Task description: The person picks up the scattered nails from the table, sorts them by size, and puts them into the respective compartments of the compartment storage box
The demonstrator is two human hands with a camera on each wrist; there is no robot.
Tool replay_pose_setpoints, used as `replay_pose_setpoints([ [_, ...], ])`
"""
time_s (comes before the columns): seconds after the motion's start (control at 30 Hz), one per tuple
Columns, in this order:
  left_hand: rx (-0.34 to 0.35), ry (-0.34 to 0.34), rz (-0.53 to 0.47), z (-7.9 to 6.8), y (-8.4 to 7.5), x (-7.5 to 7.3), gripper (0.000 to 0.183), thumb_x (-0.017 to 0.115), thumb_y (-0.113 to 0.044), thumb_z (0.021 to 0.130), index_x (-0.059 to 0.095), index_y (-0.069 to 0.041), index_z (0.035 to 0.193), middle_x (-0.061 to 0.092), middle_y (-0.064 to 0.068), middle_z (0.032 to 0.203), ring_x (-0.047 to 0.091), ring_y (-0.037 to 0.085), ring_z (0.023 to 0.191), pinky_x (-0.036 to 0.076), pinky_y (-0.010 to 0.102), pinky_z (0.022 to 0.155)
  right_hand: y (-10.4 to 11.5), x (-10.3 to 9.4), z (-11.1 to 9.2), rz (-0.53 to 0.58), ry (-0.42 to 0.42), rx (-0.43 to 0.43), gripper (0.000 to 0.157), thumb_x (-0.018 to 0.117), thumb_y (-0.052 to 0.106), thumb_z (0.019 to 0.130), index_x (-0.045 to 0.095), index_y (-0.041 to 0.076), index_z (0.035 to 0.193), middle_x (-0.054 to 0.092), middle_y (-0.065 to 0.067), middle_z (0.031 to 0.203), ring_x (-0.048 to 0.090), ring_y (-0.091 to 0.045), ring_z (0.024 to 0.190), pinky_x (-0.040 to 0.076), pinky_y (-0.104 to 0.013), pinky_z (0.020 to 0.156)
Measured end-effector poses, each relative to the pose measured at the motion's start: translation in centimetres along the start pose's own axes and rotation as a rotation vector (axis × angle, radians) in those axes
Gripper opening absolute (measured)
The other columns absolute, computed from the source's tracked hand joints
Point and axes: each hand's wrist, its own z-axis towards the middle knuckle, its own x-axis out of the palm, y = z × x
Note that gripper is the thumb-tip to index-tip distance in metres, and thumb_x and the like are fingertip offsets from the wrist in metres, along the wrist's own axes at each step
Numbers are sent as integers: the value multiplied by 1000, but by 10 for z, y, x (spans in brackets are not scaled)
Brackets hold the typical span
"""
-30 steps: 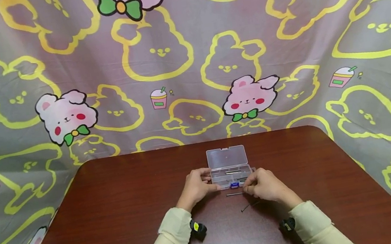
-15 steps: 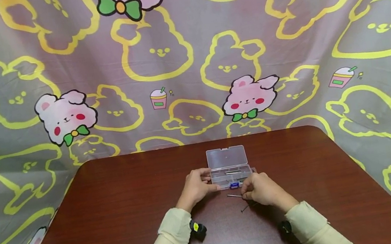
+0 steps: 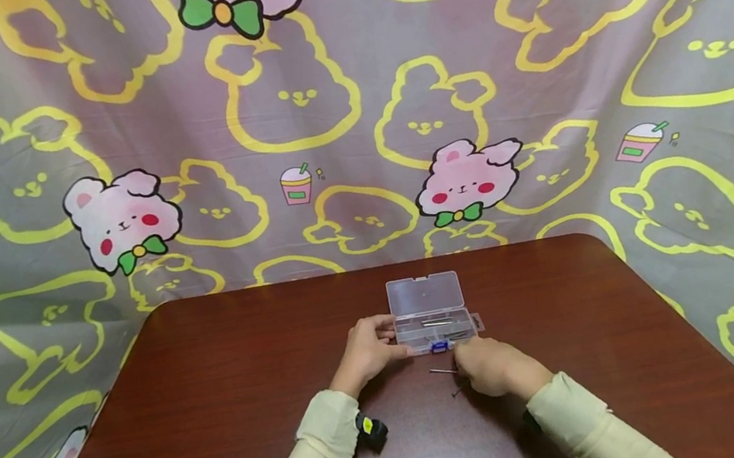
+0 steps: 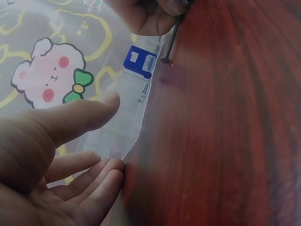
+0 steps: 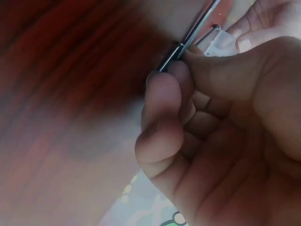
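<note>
A clear plastic box with a blue latch stands open on the table, its lid raised at the back. My left hand grips its left end, thumb at the front corner and fingers curled at the side. My right hand is low in front of the box's right end, fingertips pinching a thin metal nail that points left. A second nail lies nearer me, partly hidden under that hand. In the right wrist view, metal shafts emerge at the curled fingertips.
Several slim metal pieces lie in the box's compartments. A hang tab sticks out from its right end. The brown table reaches back to a patterned curtain. Black wrist camera is strapped on the left sleeve.
My right hand has moved down and toward me, away from the box front, bringing the pinched nail along and tilting it slightly. The left hand and box have stayed in place.
</note>
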Motion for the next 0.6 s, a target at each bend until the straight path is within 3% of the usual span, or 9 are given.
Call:
replay_pose_setpoints([
  [0.17, 1, 0, -1, -1, -1, 0, 67, 93, -12, 71, 64, 3, 129, 70, 15, 112, 66, 28, 104, 55, 41, 88, -1, 0, -1, -16, 43, -20, 12, 64, -3, 90, 55, 4, 95, 57, -7, 82, 62, -25, 78, 53, -45, 68],
  [0.3, -4, 3, -3, 0, -1, 0, 67, 93, -12, 71, 64, 3, 129, 70, 15, 112, 66, 28, 104, 54, 41, 89, -5, 0, -4, 35, 36, -91, 11, 59, -3, 93, 52, 4, 98, 53, -2, 81, 59, -20, 80, 52, -42, 71],
  [0.5, 4, -3, -3, 0, 0, 0, 68, 94, -12, 70, 64, 3, 129, 70, 14, 112, 66, 27, 103, 55, 40, 89, -13, -7, -9, 161, -75, -244, 19, 51, -6, 97, 45, 9, 88, 41, 5, 73, 41, -9, 68, 41, -29, 60],
  [0.6, -4, 0, -7, 0, -1, 0, 68, 93, -13, 71, 64, 1, 130, 70, 13, 113, 66, 26, 104, 55, 40, 89, -18, -8, -9, 296, -130, -270, 20, 49, -7, 100, 46, 9, 88, 42, 6, 73, 42, -7, 66, 39, -25, 59],
])
